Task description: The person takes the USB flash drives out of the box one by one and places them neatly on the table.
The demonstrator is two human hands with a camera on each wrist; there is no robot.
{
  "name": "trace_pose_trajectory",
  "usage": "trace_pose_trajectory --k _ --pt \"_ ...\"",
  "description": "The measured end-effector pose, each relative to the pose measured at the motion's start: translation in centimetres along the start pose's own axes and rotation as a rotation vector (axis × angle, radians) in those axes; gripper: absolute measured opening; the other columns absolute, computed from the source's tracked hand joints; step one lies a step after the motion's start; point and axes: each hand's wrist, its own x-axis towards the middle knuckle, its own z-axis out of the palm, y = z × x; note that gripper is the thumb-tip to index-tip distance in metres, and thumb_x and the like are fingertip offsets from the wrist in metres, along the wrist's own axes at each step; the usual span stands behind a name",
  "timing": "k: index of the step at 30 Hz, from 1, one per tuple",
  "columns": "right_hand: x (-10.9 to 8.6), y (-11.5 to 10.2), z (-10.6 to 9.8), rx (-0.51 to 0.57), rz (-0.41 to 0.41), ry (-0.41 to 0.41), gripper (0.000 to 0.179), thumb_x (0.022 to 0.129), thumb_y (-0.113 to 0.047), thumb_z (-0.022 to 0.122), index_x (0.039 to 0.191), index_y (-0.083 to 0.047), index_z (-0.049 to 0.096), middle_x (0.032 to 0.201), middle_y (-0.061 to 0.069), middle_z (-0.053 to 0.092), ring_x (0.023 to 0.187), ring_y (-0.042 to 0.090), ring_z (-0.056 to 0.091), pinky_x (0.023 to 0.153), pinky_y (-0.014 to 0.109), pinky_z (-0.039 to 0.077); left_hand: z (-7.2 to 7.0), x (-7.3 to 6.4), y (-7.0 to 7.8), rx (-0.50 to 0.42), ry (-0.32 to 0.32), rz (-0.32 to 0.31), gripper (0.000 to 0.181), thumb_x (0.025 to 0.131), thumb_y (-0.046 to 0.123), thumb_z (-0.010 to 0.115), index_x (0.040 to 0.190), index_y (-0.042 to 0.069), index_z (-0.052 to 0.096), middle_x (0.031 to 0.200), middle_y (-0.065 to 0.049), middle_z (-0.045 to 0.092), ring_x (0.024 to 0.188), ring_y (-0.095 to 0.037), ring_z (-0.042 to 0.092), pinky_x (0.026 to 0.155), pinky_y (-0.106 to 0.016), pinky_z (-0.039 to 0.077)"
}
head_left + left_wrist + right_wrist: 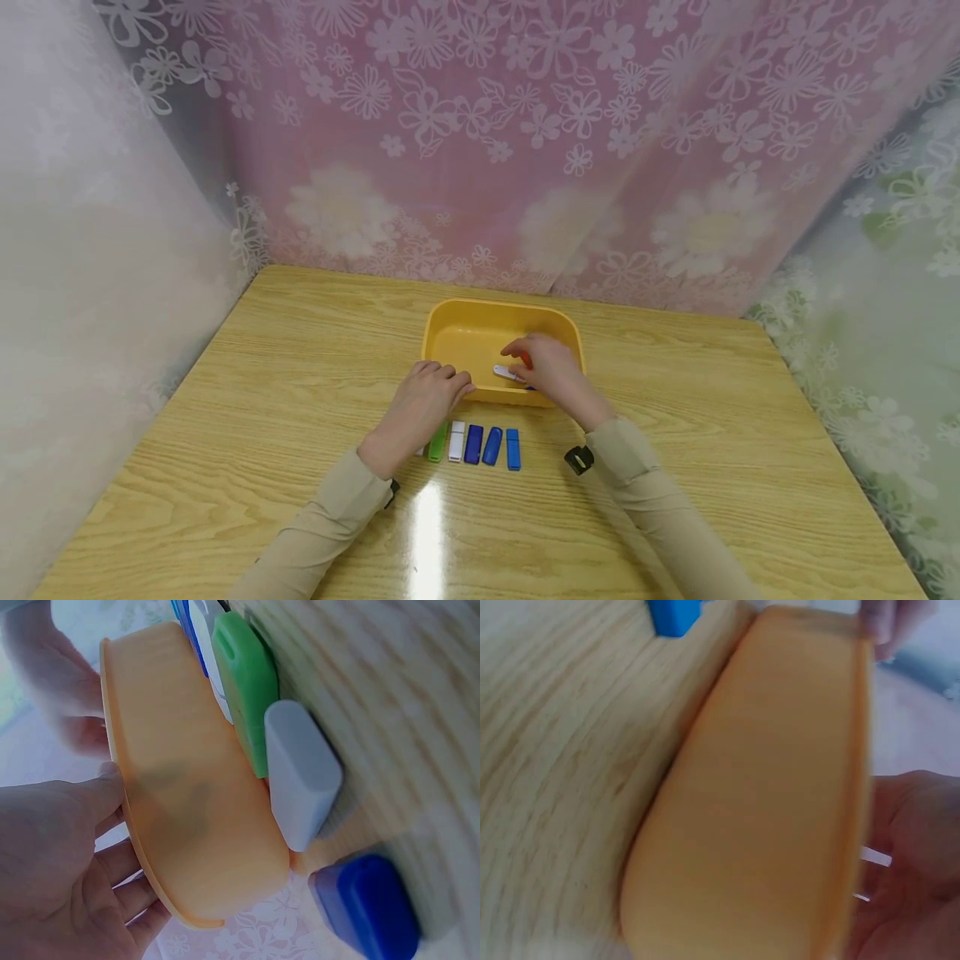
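Observation:
My left hand [429,402] grips the near rim of a yellow plastic basin [450,309], thumb outside and fingers over the edge. Inside the basin is my right hand [551,367], its index finger and thumb spread apart. By the thumb lies a white USB stick [505,372]; something red [527,360] shows between the fingers, and a bit of dark blue [530,387] below them. In front of the basin several USB sticks stand in a row, among them a green one [244,686], a white one [304,772] and a light blue one [513,450].
At the row's left end is a dark blue stick [367,907], hidden by the left hand in the head view. The wood-grain table [712,467] reaches back to a pink flowered curtain [480,150]. Pale curtains [90,250] hang at both sides.

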Motion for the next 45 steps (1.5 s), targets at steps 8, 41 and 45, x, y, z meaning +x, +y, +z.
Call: trace_pose_trajectory --k 8,41,45 --pt "1.8 0.9 1.7 0.033 0.048 -0.134 0.027 0.09 -0.01 0.077 0.117 -0.008 0.074 0.101 0.008 0.074 0.087 0.023 0.068 0.076 0.036 0.057 0.2 -0.1 0.0 0.005 0.011 0.009 0.02 0.103 0.029 0.06 0.094 0.014 0.071 0.082 -0.001 0.07 0.076 -0.021 0.064 0.088 -0.039 0.053" --pt "-2.0 1.1 -0.6 0.604 0.072 0.197 0.036 0.097 -0.006 0.068 0.133 -0.005 0.064 0.116 0.019 0.066 0.089 0.032 0.071 0.07 0.049 0.061 -0.1 -0.2 -0.2 -0.073 0.008 0.011 0.021 0.104 0.027 0.059 0.093 0.012 0.07 0.081 -0.002 0.07 0.074 -0.021 0.061 0.086 -0.04 0.053" --pt "-3.6 0.9 -1.1 0.658 0.05 0.213 0.036 0.097 -0.004 0.068 0.133 -0.004 0.063 0.116 0.019 0.065 0.09 0.032 0.072 0.074 0.049 0.06 -0.1 -0.2 -0.1 -0.081 0.016 0.01 0.021 0.103 0.026 0.06 0.092 0.012 0.07 0.081 -0.002 0.07 0.072 -0.021 0.06 0.086 -0.04 0.053"
